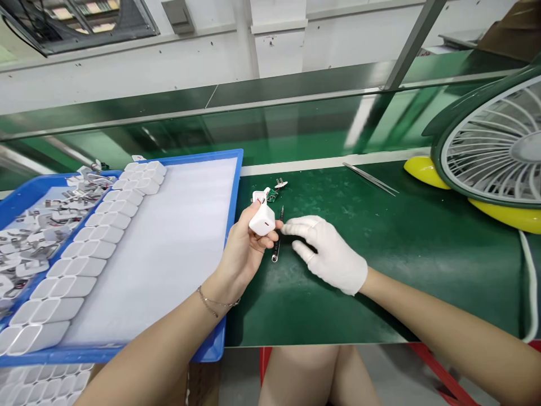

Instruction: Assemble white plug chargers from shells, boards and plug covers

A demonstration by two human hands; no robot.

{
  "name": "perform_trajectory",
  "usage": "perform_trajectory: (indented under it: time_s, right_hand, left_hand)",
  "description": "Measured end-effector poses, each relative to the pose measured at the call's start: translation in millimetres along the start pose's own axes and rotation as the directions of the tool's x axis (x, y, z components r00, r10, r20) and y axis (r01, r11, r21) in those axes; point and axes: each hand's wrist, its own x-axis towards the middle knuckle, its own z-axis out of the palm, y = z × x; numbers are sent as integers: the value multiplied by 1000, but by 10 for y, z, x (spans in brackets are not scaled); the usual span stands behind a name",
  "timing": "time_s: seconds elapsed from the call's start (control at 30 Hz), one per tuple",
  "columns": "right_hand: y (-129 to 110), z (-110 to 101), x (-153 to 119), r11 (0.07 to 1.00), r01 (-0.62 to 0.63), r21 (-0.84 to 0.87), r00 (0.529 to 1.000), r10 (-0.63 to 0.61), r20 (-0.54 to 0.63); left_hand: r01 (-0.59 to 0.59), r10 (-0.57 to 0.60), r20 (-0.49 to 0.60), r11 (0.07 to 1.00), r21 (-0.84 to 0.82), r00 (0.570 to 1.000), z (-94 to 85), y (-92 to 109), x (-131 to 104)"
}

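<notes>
My bare left hand (pixel 243 251) is closed around a white charger housing (pixel 262 221), whose small slot faces me. Just past the housing is a small green circuit board (pixel 273 195); a white plug cap with metal prongs (pixel 280 184) lies beyond it. My right hand (pixel 327 251) wears a white glove. Its fingers are stretched leftward, thumb apart, with nothing visible between them. The fingertips come close to a slim dark tool (pixel 276 248), partly hidden behind my left fingers. Whether they touch it, I cannot tell.
A blue tray (pixel 230 225) at left holds rows of white charger housings (pixel 84 267). Farther left, another blue tray (pixel 17 197) carries plug caps with wires. Metal tweezers (pixel 369 179) lie at the back of the green table (pixel 401 270). A fan (pixel 499 141) with yellow feet stands right.
</notes>
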Motion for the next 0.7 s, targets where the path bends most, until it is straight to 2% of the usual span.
perform_trajectory:
  time_s: [0.07, 0.13, 0.2, 0.33, 0.43, 0.5, 0.53, 0.6, 0.67, 0.7]
  right_hand:
    - [-38, 9, 17, 989, 111, -99, 983, -95, 155]
    - [-71, 19, 31, 970, 163, -181, 950, -104, 295]
    - [-80, 17, 38, 963, 160, -218, 938, -80, 337]
    - [-18, -45, 28, 974, 30, -225, 967, 29, 255]
    - [55, -102, 4, 964, -136, -228, 983, 160, 90]
    - [102, -122, -6, 947, -206, -247, 978, 210, -11]
    - [125, -126, -7, 938, -210, -276, 977, 215, -15]
    - [162, -128, 0, 926, -172, -337, 977, 205, 65]
    - [175, -134, 11, 932, -159, -325, 972, 205, 112]
    - [167, -142, 15, 942, -195, -274, 972, 223, 75]
  left_hand:
    - [-11, 11, 66, 1000, 2, 998, 6, 2, -25]
    - [-13, 12, 111, 1000, 4, 994, 20, 11, -55]
    - [-16, 15, 120, 1000, 11, 993, 30, 25, -76]
    - [-112, 99, 114, 987, 114, 989, -10, 70, -61]
    - [-174, 130, 202, 959, 223, 971, -72, 122, -24]
    - [-197, 128, 254, 942, 270, 959, -103, 154, -9]
    - [-222, 142, 271, 930, 293, 952, -113, 163, -8]
    - [-316, 217, 290, 879, 358, 932, -128, 167, -17]
    - [-454, 340, 315, 769, 450, 886, -141, 149, -44]
    - [-522, 400, 338, 694, 496, 852, -149, 136, -62]
